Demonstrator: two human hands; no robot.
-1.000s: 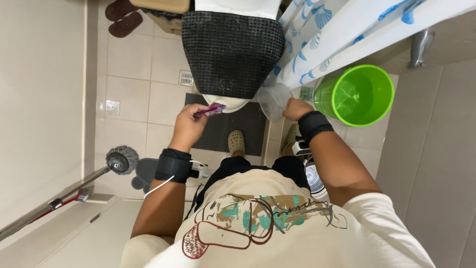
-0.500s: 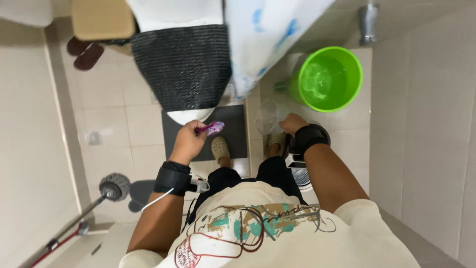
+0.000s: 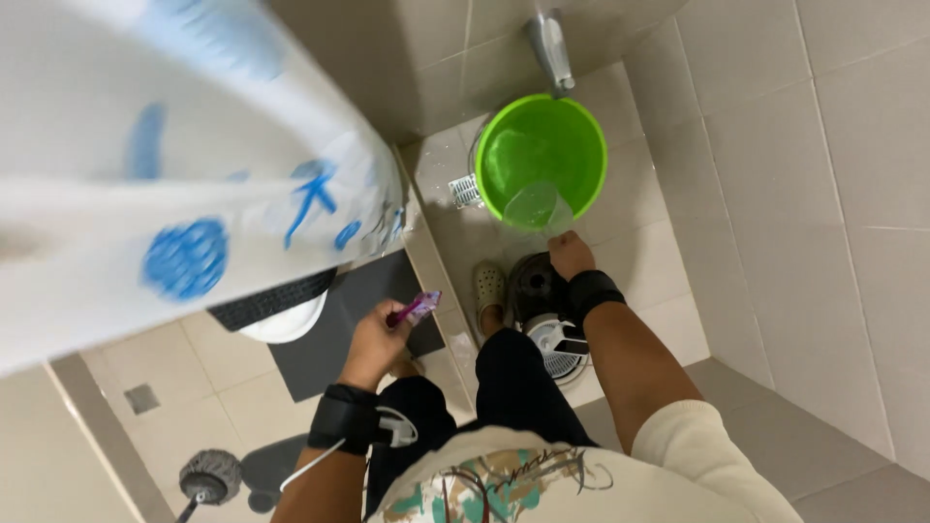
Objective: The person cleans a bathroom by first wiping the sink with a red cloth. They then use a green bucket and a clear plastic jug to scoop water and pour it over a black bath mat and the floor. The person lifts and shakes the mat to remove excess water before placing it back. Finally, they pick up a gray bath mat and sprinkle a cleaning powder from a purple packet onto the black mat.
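Right hand (image 3: 570, 254) grips a clear plastic cup (image 3: 536, 206) over the green bucket (image 3: 591, 145) on the tiled floor (image 3: 678, 271) — left hand (image 3: 376, 341) pinches a purple toothbrush (image 3: 415, 308), fingers closed.

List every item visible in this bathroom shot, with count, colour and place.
Round plastic bucket: one, bright green, on the tiled floor under the tap.
Clear plastic cup: one, see-through, held at the bucket's near rim.
Metal tap: one, silver, on the wall above the bucket.
Floor drain grate: one, white, left of the bucket.
Shower curtain: one, white with blue prints, upper left.
Small purple packet: one, in the left hand's fingers.
Dark floor mat: one, grey, by the toilet.
Round scrubbing brush: one, grey, bottom left.
Left hand: holds the packet; black wristband.
Right hand: holds the cup; black wristband.
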